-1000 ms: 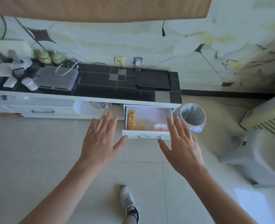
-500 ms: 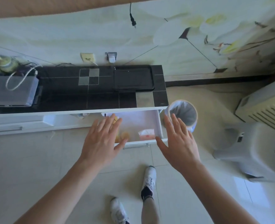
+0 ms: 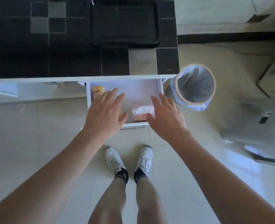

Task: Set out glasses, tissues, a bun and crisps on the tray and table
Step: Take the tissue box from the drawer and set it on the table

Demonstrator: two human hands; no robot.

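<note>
- Both hands have advanced since the earlier frame and now hover over the open drawer [image 3: 160, 88].
- Left hand [image 3: 105, 113]: fingers spread, holding nothing, above the crisps tube [image 3: 98, 92].
- Right hand [image 3: 166, 116]: fingers spread, holding nothing, beside the tissue pack [image 3: 142, 111].
- Black tray [image 3: 124, 23] sits on the dark surface [image 3: 36, 54] beyond.

A low white cabinet [image 3: 36, 90] with a black tiled top [image 3: 72, 59] stands against a pale wall [image 3: 214, 12]. Daylight gleams on cream floor tiles [image 3: 28, 143]; a lined wastebasket [image 3: 195, 88] sits beside it.
</note>
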